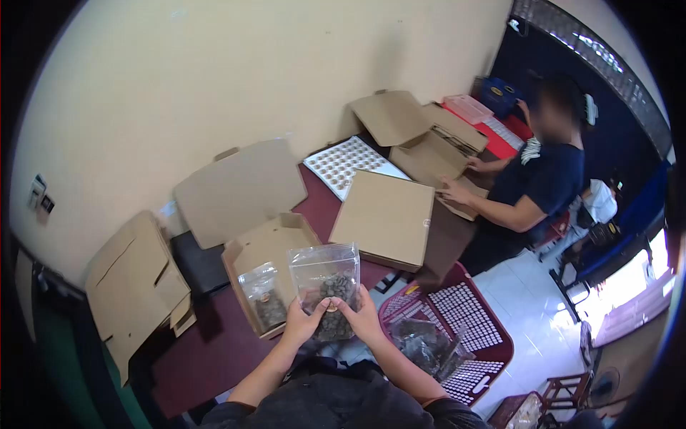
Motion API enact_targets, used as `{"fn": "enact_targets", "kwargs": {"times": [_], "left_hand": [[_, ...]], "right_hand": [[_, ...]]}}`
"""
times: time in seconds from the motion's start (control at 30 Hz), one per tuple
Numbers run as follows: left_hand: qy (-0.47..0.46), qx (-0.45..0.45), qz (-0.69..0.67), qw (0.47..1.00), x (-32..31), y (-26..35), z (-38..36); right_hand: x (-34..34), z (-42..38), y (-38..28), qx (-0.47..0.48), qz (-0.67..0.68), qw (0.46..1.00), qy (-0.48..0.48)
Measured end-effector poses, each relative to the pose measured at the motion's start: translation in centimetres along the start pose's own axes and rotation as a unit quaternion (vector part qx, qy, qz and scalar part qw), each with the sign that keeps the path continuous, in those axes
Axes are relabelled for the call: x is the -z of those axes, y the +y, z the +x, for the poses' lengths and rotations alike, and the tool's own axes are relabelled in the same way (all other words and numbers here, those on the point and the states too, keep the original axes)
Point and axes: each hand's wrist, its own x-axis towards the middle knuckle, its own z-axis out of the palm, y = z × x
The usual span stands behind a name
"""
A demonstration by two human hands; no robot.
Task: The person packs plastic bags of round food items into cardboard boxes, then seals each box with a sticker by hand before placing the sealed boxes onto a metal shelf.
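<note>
My left hand (303,323) and my right hand (362,320) are both closed on a clear zip pouch (337,284), one at each lower side. The pouch stands upright in front of my body, its lower part filled with dark, clumpy pieces. My thumbs meet on its front over a small round label. Just left of it, a similar filled pouch (266,302) lies inside an open cardboard box (234,266). The exact kind of contents cannot be made out.
A closed cardboard box (386,214) and a sheet of round stickers (354,161) lie on the dark red table (214,357). Flattened cardboard (139,286) leans at left. A maroon basket (464,307) holds more pouches at right. Another person (547,171) handles an open box (436,154).
</note>
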Motion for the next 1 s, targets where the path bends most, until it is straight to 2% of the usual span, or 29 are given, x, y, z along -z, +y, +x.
{"fn": "enact_targets", "kwargs": {"times": [0.03,0.1,0.17,0.23,0.3,0.37,0.43,0.47,0.57,0.6,0.63,0.7,0.77,0.9,0.97,1.0], "left_hand": [[0.026,-0.027,0.11,0.993,1.3,0.0,-0.2],[0.058,-0.053,0.116,0.99,3.6,-1.0,-0.6],[0.074,-0.037,0.054,0.995,5.7,-1.6,-0.8],[0.097,-0.009,0.014,0.995,7.0,-0.1,-1.6],[0.107,0.061,-0.115,0.986,8.4,-0.7,-1.7],[0.105,0.049,-0.096,0.989,9.1,-0.3,-1.9],[0.133,-0.031,0.02,0.99,9.3,-0.5,-1.8],[0.148,-0.012,-0.021,0.989,9.5,-1.4,-1.4],[0.164,-0.02,0.026,0.986,10.9,-2.2,-0.9],[0.176,-0.006,0.058,0.983,11.2,-1.0,-0.9],[0.181,-0.008,0.06,0.982,11.4,-0.8,-0.8],[0.186,-0.02,0.065,0.98,12.0,-0.3,0.1],[0.166,-0.034,0.071,0.983,12.7,-0.4,1.0],[0.12,-0.045,0.059,0.99,12.9,-0.1,2.4],[0.126,-0.017,0.066,0.99,12.7,-0.5,2.7],[0.13,-0.005,0.032,0.991,12.6,-0.5,3.0]], "right_hand": [[-1.5,0.3,-0.2,0.017,0.003,1.0,-0.021],[-3.2,0.7,0.7,-0.014,0.035,0.998,-0.059],[-4.8,1.3,0.5,-0.058,0.013,0.989,-0.132],[-6.2,1.6,1.1,-0.079,0.026,0.984,-0.16],[-6.9,2.4,1.8,-0.137,0.089,0.971,-0.172],[-7.7,3.3,2.5,-0.176,0.139,0.957,-0.183],[-8.6,4.4,3.1,-0.193,0.094,0.953,-0.212],[-9.1,5.0,3.2,-0.206,0.095,0.945,-0.237],[-11.1,6.0,1.4,-0.163,0.027,0.943,-0.287],[-11.7,6.4,1.0,-0.204,0.082,0.93,-0.293],[-12.0,6.9,1.4,-0.203,0.082,0.929,-0.299],[-12.5,8.5,2.1,-0.143,0.033,0.929,-0.34],[-13.1,9.4,2.3,-0.122,0.04,0.935,-0.331],[-12.7,10.8,3.4,-0.151,0.017,0.946,-0.285],[-12.4,11.2,2.6,-0.187,0.053,0.937,-0.289],[-12.3,11.1,1.0,-0.168,0.029,0.935,-0.311]]}}
